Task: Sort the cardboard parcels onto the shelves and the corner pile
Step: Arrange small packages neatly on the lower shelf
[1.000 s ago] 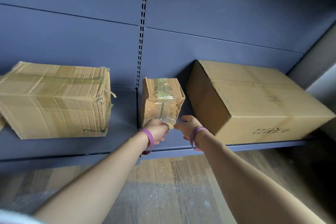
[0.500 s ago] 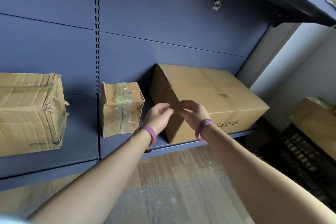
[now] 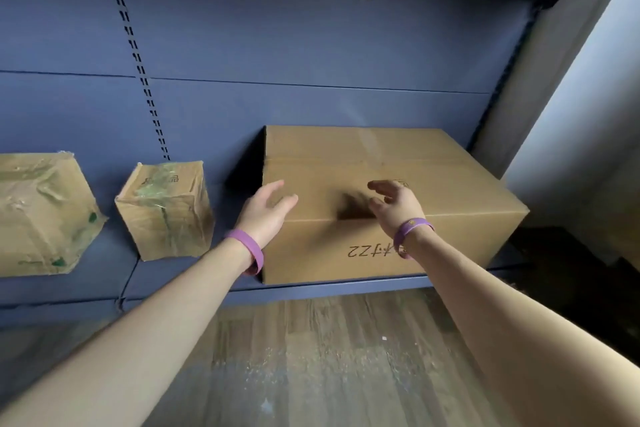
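Observation:
A large cardboard parcel with "Z2" printed upside down on its front stands on the blue shelf. My left hand hovers open by the parcel's front left top edge. My right hand reaches over the middle of its top, fingers spread and loosely bent, holding nothing. To the left on the shelf sit a small taped parcel and a bigger crumpled taped parcel. Both wrists carry purple bands.
The blue back panel has a slotted upright. A darker shelf overhangs at the top right. A pale wall closes the right side, with dark clutter low beside the shelf end. Wooden floor lies below the shelf.
Both hands let go of the small taped parcel and moved right to the large parcel. The view swung right and came closer.

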